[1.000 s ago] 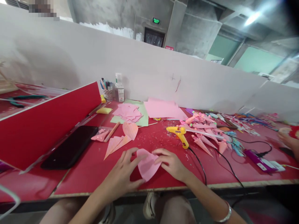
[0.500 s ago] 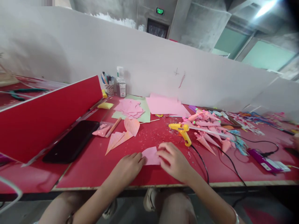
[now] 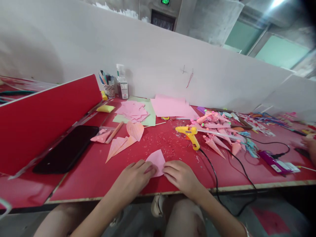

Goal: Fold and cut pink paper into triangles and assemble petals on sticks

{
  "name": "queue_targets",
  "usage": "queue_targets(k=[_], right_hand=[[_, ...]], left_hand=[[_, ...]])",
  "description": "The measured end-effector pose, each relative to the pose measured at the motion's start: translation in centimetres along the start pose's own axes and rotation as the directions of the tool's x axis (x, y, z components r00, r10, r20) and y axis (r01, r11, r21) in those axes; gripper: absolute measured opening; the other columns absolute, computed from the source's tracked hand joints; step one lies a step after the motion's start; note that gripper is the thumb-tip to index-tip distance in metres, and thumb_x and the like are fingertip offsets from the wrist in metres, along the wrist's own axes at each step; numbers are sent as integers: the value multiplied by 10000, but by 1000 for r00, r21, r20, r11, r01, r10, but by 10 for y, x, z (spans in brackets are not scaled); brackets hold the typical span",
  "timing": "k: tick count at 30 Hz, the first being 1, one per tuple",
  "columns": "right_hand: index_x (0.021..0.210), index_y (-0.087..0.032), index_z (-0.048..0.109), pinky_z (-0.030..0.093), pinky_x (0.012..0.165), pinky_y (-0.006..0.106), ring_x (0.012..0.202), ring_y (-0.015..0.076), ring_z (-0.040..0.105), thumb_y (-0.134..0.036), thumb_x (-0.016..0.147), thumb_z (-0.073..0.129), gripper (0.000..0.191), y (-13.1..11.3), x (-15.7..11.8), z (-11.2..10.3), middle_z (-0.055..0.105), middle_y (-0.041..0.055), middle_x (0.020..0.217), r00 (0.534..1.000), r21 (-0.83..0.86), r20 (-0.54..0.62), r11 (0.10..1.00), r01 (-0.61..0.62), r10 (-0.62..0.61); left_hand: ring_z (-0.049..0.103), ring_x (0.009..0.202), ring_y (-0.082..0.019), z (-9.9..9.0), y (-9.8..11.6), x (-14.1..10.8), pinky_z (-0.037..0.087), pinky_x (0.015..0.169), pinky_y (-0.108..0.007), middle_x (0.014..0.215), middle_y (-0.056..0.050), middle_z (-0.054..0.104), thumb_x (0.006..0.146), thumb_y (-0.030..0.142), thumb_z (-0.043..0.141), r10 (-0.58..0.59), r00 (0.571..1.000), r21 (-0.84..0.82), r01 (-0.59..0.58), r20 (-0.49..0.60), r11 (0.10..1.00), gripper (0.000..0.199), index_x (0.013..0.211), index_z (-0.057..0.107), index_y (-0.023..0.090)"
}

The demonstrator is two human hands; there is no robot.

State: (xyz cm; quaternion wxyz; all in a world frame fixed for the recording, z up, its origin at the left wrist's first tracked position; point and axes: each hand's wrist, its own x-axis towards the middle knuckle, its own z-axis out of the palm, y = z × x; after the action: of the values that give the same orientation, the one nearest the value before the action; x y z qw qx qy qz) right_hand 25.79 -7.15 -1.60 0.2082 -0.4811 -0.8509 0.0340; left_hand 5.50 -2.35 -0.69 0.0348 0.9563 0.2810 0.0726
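Note:
A small pink piece of paper (image 3: 157, 160) with a curved edge is between my two hands, close to the table's front edge. My left hand (image 3: 138, 174) grips its left side, fingers bent over the edge. On the right side, the fingertips of my right hand (image 3: 178, 175) pinch the paper's edge. Beyond it lies a yellow glue gun (image 3: 189, 134) on its side, its nozzle pointing left. Cut pink paper pieces and an orange heart-shaped piece (image 3: 135, 131) rest to the left.
Pink paper cones (image 3: 214, 138) are heaped at the right, by a purple power strip (image 3: 274, 162) and black cords. A black phone (image 3: 67, 149) lies left, beside a red divider (image 3: 51, 118). Pink sheets (image 3: 172, 107), a pen cup (image 3: 109, 89) and a bottle (image 3: 122, 84) stand behind. Another person's hand (image 3: 310, 146) shows far right.
The pink paper has been turned, so a pointed corner now faces away from me. My right hand has lowered and its fingers have closed in on the edge. The view has shifted slightly.

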Motion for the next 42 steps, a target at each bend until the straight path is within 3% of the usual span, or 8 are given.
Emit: queue_targets(k=[4, 7, 11, 15, 22, 32, 42], right_hand=[[844, -176, 630, 462, 740, 307, 802, 172, 579, -216, 888, 383, 253, -5, -2, 1, 644, 78, 871, 998, -38, -44, 999, -38, 36], [830, -175, 626, 470, 741, 276, 815, 154, 581, -210, 873, 423, 210, -2, -4, 2, 634, 68, 874, 990, 105, -80, 988, -109, 118], [809, -193, 629, 457, 785, 253, 863, 133, 578, -201, 834, 498, 133, 5, -8, -1, 630, 43, 925, 979, 325, -67, 932, -160, 192], [781, -199, 631, 441, 817, 272, 911, 151, 571, -192, 805, 535, 99, 7, -11, -5, 621, 48, 976, 960, 401, -48, 886, -233, 275], [766, -199, 644, 427, 789, 267, 862, 153, 555, -168, 786, 550, 101, 6, -9, -8, 585, 46, 891, 925, 407, -49, 853, -326, 377], [774, -195, 618, 408, 783, 253, 847, 141, 533, -163, 781, 553, 73, 7, -10, -12, 541, 33, 877, 934, 425, -28, 850, -311, 355], [747, -191, 554, 406, 750, 280, 811, 153, 497, -121, 783, 519, 86, 1, -5, -4, 526, 23, 825, 925, 318, -61, 886, -338, 375]], left_hand=[[557, 806, -190, 1, 10, 1, 470, 648, -288, 965, -58, 584, 793, 79, 473, -11, 998, 3, 11, 61, 1000, 292, 1061, 529, 178], [554, 768, -186, 2, 15, 3, 465, 647, -295, 898, -46, 585, 788, 95, 493, -28, 998, -20, 29, 52, 999, 286, 1050, 548, 196], [538, 865, -177, 6, 6, 0, 445, 726, -275, 949, -17, 575, 764, 117, 536, -83, 996, -173, 78, -21, 982, 323, 1050, 555, 267], [552, 850, -150, 7, 0, -1, 433, 700, -230, 923, -6, 581, 810, 197, 507, -190, 981, -266, 172, -40, 948, 204, 984, 585, 268], [566, 738, -131, 7, 1, 7, 401, 610, -206, 830, -1, 591, 879, 330, 396, -247, 968, -264, 229, -40, 937, 230, 933, 607, 256], [569, 742, -132, 10, 1, 6, 403, 611, -204, 836, -2, 596, 881, 331, 388, -260, 964, -255, 238, -56, 937, 243, 932, 614, 257], [566, 727, -124, 9, 2, 5, 407, 615, -197, 806, -8, 592, 879, 308, 387, -256, 963, -253, 227, -89, 941, 244, 895, 620, 235]])
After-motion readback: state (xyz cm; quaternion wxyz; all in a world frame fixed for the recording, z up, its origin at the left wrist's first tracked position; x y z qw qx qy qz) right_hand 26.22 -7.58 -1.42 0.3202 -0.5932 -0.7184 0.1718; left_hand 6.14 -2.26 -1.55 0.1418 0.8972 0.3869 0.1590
